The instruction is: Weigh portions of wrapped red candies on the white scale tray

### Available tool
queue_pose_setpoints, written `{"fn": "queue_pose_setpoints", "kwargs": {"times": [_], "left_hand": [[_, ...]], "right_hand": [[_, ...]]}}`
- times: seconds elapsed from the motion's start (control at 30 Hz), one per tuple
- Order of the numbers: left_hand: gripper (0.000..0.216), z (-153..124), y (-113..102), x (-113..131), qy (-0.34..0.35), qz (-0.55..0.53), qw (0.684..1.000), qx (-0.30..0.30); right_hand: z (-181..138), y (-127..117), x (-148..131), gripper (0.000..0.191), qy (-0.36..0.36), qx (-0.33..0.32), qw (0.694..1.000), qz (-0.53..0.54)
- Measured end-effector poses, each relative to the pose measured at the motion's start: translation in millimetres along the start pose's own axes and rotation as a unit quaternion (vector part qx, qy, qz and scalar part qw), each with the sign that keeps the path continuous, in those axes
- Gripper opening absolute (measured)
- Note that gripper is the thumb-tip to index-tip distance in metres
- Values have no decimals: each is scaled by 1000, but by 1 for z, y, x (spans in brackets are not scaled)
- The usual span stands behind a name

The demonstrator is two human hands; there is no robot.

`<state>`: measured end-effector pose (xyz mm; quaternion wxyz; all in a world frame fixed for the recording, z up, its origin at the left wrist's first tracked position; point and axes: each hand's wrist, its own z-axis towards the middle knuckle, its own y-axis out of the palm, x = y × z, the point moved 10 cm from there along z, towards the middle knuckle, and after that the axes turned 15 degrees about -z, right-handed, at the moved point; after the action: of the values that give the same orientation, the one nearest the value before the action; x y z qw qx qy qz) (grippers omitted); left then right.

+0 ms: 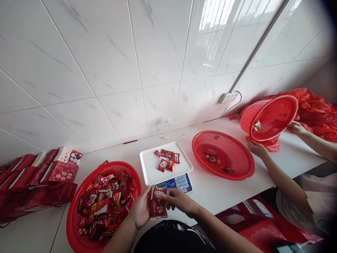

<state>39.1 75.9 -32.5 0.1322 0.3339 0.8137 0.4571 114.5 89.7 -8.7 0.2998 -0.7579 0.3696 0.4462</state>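
Both hands meet over the front edge of the tabletop (pixel 237 193), just in front of the scale. The left hand (pixel 140 211) is curled around the left side of a small red packet (pixel 157 207), thumb on its face. The right hand (pixel 179 202) pinches the packet's upper right edge with its fingertips. The packet stands with its long axis running from the person toward the wall, tipped a little to the right. Its printed face is turned up to the camera, with a row of white marks across the top end and smaller white lettering lower down, too small to read. Just beyond it sits the scale (pixel 179 182), whose blue keypad shows white number keys with 7, 8 and 9 legible in the top row. The scale's white tray (pixel 150 168) holds a few red wrapped sweets (pixel 167 160). Toward the left front corner a red mesh basket (pixel 71 218) is heaped with red wrapped sweets bearing white print that cannot be made out. Red gift boxes (pixel 63 168) with pale characters on their sides stand at the left edge. Right of the scale a second red basket (pixel 223 175) holds a few sweets. Beyond it another person's hands (pixel 258 149) hold a tilted third red basket (pixel 271 117) near crumpled red plastic bags (pixel 316 109).
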Motion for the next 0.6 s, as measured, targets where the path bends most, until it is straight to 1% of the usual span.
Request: {"fn": "queue_pose_setpoints", "kwargs": {"times": [0.1, 0.2, 0.27, 0.3, 0.33, 0.37, 0.43, 0.47, 0.5, 0.53, 0.6], "left_hand": [[28, -1, -8, -6, -7, 40, 999, 32], [29, -2, -19, -10, -16, 87, 994, 61], [27, -3, -26, -6, 1, 94, 992, 81], [25, -4, -29, -3, 13, 93, 991, 94], [23, -5, -33, 1, 24, 90, 990, 109], [21, -7, -35, 5, 32, 87, 988, 122], [19, -11, -38, 12, 42, 80, 986, 140], [18, -14, -39, 14, 45, 79, 985, 144], [18, -16, -39, 17, 48, 77, 985, 148], [17, -19, -40, 19, 51, 74, 984, 155], [16, -24, -44, 22, 64, 66, 981, 169]], "right_hand": [[0, 11, 0, 40, -6, -3, 1000, -19], [0, 22, 0, 40, -30, -42, 998, -26], [2, 19, 5, 40, -27, -51, 996, -60], [6, 10, 10, 39, -19, -33, 995, -95], [10, -4, 14, 37, -8, 3, 990, -139], [15, -22, 18, 34, 2, 54, 980, -190], [24, -63, 18, 29, 18, 166, 942, -293], [29, -81, 18, 32, 28, 206, 917, -340], [35, -94, 18, 37, 42, 230, 894, -383], [41, -104, 19, 42, 58, 236, 873, -423], [57, -112, 23, 45, 84, 212, 843, -487]]}}
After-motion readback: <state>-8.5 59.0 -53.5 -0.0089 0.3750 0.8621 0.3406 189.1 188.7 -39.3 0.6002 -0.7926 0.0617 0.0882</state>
